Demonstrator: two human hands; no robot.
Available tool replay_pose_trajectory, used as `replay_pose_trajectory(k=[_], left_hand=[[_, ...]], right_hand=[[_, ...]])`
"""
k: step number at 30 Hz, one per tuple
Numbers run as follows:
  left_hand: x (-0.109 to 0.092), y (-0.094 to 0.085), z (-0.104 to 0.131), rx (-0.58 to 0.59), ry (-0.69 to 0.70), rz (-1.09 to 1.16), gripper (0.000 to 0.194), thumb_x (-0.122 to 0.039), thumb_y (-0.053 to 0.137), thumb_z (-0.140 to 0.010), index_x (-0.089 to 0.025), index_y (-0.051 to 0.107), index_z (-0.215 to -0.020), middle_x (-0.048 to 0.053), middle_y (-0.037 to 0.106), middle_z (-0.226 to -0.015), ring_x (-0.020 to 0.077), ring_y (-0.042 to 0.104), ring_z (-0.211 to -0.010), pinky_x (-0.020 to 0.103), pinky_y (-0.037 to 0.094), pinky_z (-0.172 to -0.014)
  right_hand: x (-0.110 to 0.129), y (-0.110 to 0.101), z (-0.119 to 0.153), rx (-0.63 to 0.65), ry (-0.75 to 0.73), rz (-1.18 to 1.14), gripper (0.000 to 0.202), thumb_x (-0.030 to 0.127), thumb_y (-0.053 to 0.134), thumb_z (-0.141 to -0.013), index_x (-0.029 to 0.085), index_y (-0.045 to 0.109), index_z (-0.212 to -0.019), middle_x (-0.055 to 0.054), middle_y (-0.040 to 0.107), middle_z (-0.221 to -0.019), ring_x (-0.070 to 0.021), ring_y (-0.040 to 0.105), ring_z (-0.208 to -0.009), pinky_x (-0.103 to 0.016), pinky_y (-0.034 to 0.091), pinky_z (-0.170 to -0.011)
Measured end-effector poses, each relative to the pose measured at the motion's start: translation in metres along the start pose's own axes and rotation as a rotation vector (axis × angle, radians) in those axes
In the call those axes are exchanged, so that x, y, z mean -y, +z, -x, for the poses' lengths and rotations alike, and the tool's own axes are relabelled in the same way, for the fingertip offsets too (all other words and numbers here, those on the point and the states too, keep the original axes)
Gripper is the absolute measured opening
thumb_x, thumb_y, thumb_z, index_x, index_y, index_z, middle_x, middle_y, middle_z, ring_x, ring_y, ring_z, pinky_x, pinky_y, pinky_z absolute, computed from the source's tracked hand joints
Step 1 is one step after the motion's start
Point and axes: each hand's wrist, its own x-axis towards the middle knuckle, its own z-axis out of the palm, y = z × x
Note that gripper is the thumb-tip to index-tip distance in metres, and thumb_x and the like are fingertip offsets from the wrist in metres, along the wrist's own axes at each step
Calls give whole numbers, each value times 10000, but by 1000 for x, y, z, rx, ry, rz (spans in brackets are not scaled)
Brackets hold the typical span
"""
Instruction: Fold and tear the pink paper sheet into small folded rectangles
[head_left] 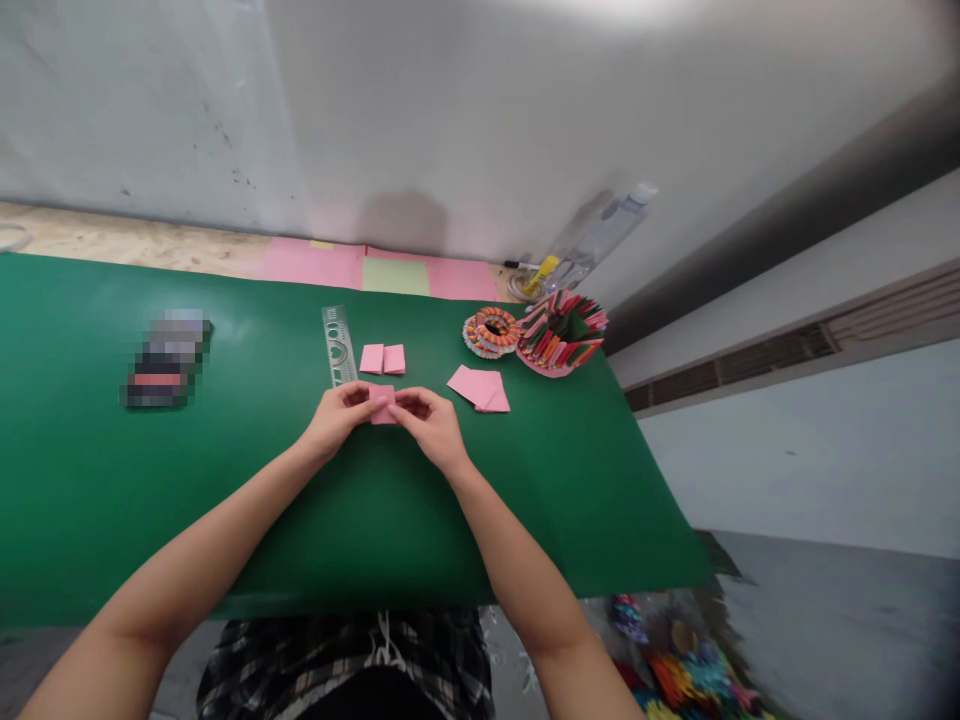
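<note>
Between both hands is a small piece of pink paper point(383, 408), held just over the green tabletop. My left hand point(339, 418) pinches its left side, and my right hand point(433, 422) grips the right side with thumb and fingers. Just beyond it lie two small folded pink paper pieces point(373, 359), side by side. A clear stencil ruler point(337, 345) lies left of them, its near end by my left fingers. To the right of my right hand rest several overlapping pink paper squares point(480, 387).
On the green table point(285, 530), a pixelated phone-like object point(169, 358) lies left. Folded-paper rings point(491, 332) and a bundle of folded paper point(562, 335) stand at right. A clear bottle point(607, 235) is by the wall, near pink sheets point(315, 262). Colourful items point(686, 670) lie on the floor.
</note>
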Motion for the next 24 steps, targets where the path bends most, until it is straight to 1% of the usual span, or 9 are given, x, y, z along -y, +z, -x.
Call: replay_pose_trajectory(k=[5,10,17,24], left_hand=[[-1,0,1,-10,5,-38,383,-384,818,-555,-140,658,-804,39,688,-771,157,633,-707,307,501,-731],[0,-1,0,-7,16,-47,382,-378,830,-541,-149,661,-794,29,687,-759,156,633,-698,309,497,-737],[-4,1,1,-24,28,-86,389,-384,837,-520,-147,663,-774,29,689,-751,159,627,-701,310,488,-746],[-8,3,3,-31,26,-104,397,-381,842,-499,-138,668,-761,32,688,-735,159,622,-688,310,484,-738]], right_hand=[[2,0,0,7,55,-66,250,356,725,-641,178,683,-810,-36,704,-798,-175,658,-747,-329,552,-748],[1,0,-1,14,106,-128,268,347,756,-600,180,688,-798,-29,708,-779,-173,661,-725,-331,564,-728],[0,0,-1,10,111,-133,279,371,749,-614,178,685,-805,-38,708,-784,-175,660,-723,-321,565,-707],[-3,-2,-3,29,130,-181,261,340,773,-590,179,683,-775,-29,705,-761,-176,665,-714,-335,563,-729]])
